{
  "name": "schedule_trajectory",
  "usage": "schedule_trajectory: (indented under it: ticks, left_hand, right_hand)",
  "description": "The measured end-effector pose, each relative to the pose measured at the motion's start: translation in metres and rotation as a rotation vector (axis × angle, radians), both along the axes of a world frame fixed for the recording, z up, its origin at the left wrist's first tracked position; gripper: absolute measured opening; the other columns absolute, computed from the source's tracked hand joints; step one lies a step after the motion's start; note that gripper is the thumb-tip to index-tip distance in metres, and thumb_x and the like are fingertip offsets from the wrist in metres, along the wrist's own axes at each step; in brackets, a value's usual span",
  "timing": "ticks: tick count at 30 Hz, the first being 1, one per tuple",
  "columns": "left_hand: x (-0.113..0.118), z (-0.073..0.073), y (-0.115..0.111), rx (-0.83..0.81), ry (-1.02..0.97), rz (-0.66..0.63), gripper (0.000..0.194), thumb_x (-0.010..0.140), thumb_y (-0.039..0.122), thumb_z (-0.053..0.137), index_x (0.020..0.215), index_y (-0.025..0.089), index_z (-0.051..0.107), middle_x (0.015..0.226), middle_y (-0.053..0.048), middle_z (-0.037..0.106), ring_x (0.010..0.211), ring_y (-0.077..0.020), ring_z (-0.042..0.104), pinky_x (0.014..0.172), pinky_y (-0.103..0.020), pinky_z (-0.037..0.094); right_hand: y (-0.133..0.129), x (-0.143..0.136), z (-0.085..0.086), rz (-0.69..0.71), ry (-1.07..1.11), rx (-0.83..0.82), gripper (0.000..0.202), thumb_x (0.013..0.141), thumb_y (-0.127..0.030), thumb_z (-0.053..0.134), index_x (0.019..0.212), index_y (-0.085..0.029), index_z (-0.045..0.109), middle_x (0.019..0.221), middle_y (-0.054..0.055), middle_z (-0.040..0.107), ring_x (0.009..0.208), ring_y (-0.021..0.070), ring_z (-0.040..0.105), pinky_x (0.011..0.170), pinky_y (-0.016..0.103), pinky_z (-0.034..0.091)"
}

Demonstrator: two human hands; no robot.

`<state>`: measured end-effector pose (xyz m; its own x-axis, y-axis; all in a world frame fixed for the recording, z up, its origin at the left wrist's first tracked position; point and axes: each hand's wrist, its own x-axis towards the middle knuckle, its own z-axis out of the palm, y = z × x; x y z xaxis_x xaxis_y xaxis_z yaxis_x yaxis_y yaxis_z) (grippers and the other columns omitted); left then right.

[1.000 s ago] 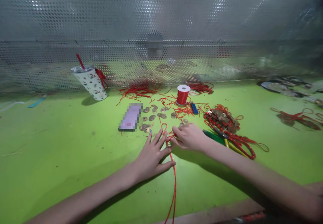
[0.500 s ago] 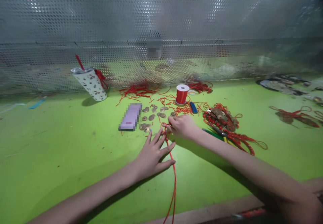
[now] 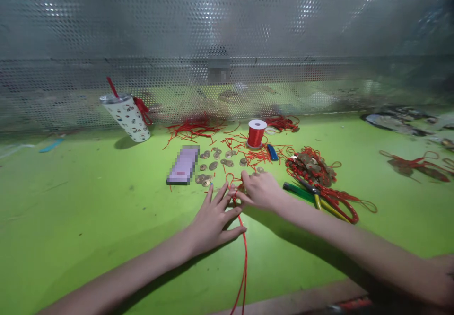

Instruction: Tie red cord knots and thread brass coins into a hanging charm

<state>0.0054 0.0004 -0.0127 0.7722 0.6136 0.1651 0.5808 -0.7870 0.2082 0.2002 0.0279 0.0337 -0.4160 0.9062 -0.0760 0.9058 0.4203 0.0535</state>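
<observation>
A red cord (image 3: 245, 253) runs from the table's front edge up to a small loop and knot between my hands. My left hand (image 3: 214, 218) lies with spread fingers on the green table, its fingertips touching the cord beside the knot. My right hand (image 3: 260, 189) is closed at the knot, fingers bent together on the red cord. What exactly lies under its fingertips is partly hidden. Loose brass coins (image 3: 213, 165) are scattered just beyond both hands.
A phone (image 3: 183, 164) lies left of the coins, and a tilted cup (image 3: 128, 118) stands farther back. Behind are a red spool (image 3: 256, 134) and a blue lighter (image 3: 272, 152). Corded coins (image 3: 312, 163) and pliers (image 3: 315, 196) lie right. A perforated metal panel (image 3: 170, 83) borders the back.
My right hand has moved slightly right and down toward me, uncovering more of the cord loop and a coin behind it. My left hand has barely moved.
</observation>
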Motion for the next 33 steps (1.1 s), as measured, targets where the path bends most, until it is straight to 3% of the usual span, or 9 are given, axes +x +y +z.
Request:
schedule_trajectory:
  ticks: [4, 9, 16, 20, 25, 28, 31, 33]
  left_hand:
    - [0.000, 0.002, 0.000, -0.003, 0.007, -0.008, 0.045, 0.095, 0.051, 0.058, 0.129, 0.023, 0.066, 0.159, -0.020, 0.038, 0.149, -0.0422, 0.028, 0.112, -0.075, 0.025]
    - [0.000, 0.001, -0.001, 0.030, -0.003, -0.007, 0.041, 0.094, 0.049, 0.059, 0.126, 0.024, 0.066, 0.159, -0.020, 0.038, 0.150, -0.0406, 0.028, 0.112, -0.076, 0.024]
    - [-0.002, -0.003, 0.000, 0.100, -0.051, -0.035, 0.050, 0.096, 0.052, 0.057, 0.139, 0.026, 0.057, 0.161, -0.023, 0.032, 0.150, -0.0402, 0.028, 0.111, -0.074, 0.027]
    - [-0.006, -0.003, -0.001, 0.132, -0.060, -0.061, 0.052, 0.097, 0.052, 0.055, 0.140, 0.023, 0.056, 0.157, -0.025, 0.038, 0.148, -0.0410, 0.031, 0.111, -0.075, 0.027]
    - [-0.023, 0.002, -0.013, 0.121, -0.113, -0.087, 0.038, 0.101, 0.028, 0.051, 0.138, 0.024, 0.057, 0.157, -0.019, 0.041, 0.149, -0.0369, 0.032, 0.111, -0.070, 0.034]
    - [-0.036, 0.007, -0.021, 0.078, -0.205, -0.049, 0.027, 0.099, 0.019, 0.050, 0.120, 0.023, 0.068, 0.151, -0.014, 0.051, 0.142, -0.0318, 0.044, 0.112, -0.061, 0.040]
    - [-0.043, 0.013, -0.023, -0.010, -0.298, 0.065, 0.020, 0.099, 0.021, 0.050, 0.098, 0.019, 0.070, 0.132, -0.012, 0.066, 0.123, -0.0271, 0.060, 0.103, -0.051, 0.051]
    - [-0.043, 0.017, -0.022, -0.080, -0.324, 0.165, 0.020, 0.100, 0.023, 0.048, 0.095, 0.019, 0.067, 0.116, -0.010, 0.070, 0.109, -0.0244, 0.065, 0.094, -0.047, 0.056]
  right_hand:
    - [-0.022, 0.002, 0.001, 0.009, 0.016, -0.020, 0.040, 0.101, -0.045, 0.043, 0.108, -0.009, 0.059, 0.081, 0.017, 0.074, 0.069, 0.0302, 0.070, 0.052, 0.032, 0.029]
    - [-0.051, 0.006, -0.002, 0.021, 0.118, -0.037, 0.025, 0.101, -0.029, 0.046, 0.113, -0.010, 0.057, 0.080, 0.014, 0.074, 0.065, 0.0247, 0.069, 0.051, 0.030, 0.024]
    - [-0.094, 0.024, -0.022, 0.070, 0.388, -0.028, 0.018, 0.101, -0.027, 0.047, 0.109, -0.014, 0.056, 0.095, 0.011, 0.068, 0.072, 0.0210, 0.066, 0.058, 0.030, 0.036]
    - [-0.105, 0.030, -0.025, 0.070, 0.467, -0.100, 0.018, 0.102, -0.027, 0.044, 0.108, -0.017, 0.058, 0.102, 0.010, 0.064, 0.079, 0.0205, 0.063, 0.067, 0.032, 0.043]
    - [-0.111, 0.040, -0.006, 0.125, 0.538, -0.280, 0.030, 0.097, -0.041, 0.057, 0.118, -0.019, 0.061, 0.111, 0.010, 0.064, 0.098, 0.0242, 0.061, 0.086, 0.037, 0.048]
    - [-0.103, 0.050, 0.015, 0.134, 0.614, -0.469, 0.049, 0.089, -0.054, 0.068, 0.126, -0.023, 0.060, 0.122, 0.009, 0.063, 0.109, 0.0244, 0.060, 0.094, 0.036, 0.048]
    - [-0.081, 0.064, 0.031, 0.136, 0.672, -0.613, 0.050, 0.088, -0.056, 0.068, 0.123, -0.021, 0.063, 0.117, 0.008, 0.068, 0.107, 0.0223, 0.063, 0.092, 0.032, 0.050]
    - [-0.061, 0.073, 0.035, 0.217, 0.700, -0.814, 0.045, 0.096, -0.053, 0.058, 0.123, -0.018, 0.064, 0.112, 0.008, 0.071, 0.097, 0.0186, 0.066, 0.084, 0.029, 0.053]
